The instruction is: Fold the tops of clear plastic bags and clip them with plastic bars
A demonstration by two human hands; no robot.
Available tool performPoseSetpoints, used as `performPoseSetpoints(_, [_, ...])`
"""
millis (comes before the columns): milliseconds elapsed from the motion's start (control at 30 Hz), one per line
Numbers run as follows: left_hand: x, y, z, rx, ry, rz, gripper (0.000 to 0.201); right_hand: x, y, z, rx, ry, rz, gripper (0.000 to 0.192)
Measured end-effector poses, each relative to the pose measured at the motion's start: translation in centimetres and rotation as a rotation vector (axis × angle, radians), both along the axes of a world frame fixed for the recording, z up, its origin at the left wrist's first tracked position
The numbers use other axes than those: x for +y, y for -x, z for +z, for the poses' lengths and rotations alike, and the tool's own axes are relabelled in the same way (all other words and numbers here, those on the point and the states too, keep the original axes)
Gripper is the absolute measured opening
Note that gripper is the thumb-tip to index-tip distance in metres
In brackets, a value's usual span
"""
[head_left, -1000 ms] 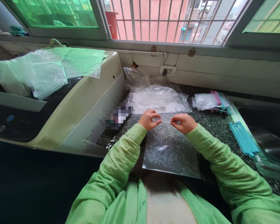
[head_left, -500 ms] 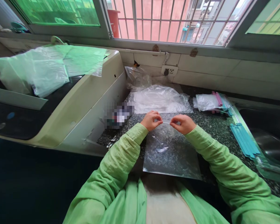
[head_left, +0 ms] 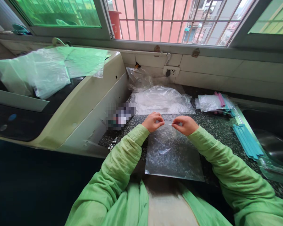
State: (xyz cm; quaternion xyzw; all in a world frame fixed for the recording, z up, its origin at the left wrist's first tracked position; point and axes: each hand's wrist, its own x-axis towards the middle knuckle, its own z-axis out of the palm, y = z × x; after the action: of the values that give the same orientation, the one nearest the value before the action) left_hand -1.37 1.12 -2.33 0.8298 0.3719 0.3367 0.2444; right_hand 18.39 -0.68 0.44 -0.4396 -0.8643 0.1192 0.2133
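Left hand (head_left: 152, 121) and right hand (head_left: 185, 124) each pinch shut on the top edge of a clear bag (head_left: 173, 153), which lies flat on the counter (head_left: 214, 125) below them.

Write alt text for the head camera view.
Both hands, left hand and right hand, pinch the top edge of a clear plastic bag lying on a speckled counter. More bags and blue strips lie nearby.

Glossy plastic bag (head_left: 173, 153) — (speckled stone) counter (head_left: 214, 125).
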Motion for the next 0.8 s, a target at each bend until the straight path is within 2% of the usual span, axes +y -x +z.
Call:
performPoseSetpoints(300, [0.0, 0.1, 0.2, 0.005, 0.025, -0.007, 0.007, -0.2, 0.2, 0.0, 0.002, 0.03, -0.014, 0.014])
performPoseSetpoints(567, [0.1, 0.3, 0.3, -0.02, 0.04, 0.01, 0.008, 0.2, -1.0, 1.0, -0.007, 0.111, -0.065, 0.016])
performPoseSetpoints(800, [0.1, 0.3, 0.3, 0.0, 0.059, 0.02, 0.009, 0.4, -1.0, 0.8, -0.054, 0.034, -0.036, 0.014])
